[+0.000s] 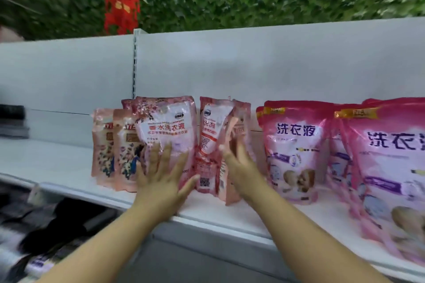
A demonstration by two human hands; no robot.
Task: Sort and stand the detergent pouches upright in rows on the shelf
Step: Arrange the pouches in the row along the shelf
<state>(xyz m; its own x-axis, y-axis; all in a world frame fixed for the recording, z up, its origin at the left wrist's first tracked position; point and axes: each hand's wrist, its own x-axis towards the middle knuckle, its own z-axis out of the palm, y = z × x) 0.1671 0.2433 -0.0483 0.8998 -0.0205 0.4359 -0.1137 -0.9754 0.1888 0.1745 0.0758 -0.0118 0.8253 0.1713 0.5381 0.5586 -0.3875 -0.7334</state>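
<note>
Detergent pouches stand in groups on a white shelf [69, 167]. My left hand [163, 174] lies flat with spread fingers against the front of a pale pink pouch with a white label [167, 122]. My right hand [239, 165] presses with straight fingers on the side of a twisted, leaning pink pouch [213, 135] just to the right of it. Two smaller peach pouches [115, 145] stand at the left. Larger bright pink pouches [294, 145] stand upright at the right, the nearest [391, 167] at the frame edge.
The shelf's white back panel [253, 64] rises behind the pouches, with green leaf decoration and a red ornament [122, 9] above. Dark goods [13, 122] sit at the far left of the shelf. A lower shelf with dark items [57, 225] lies below left.
</note>
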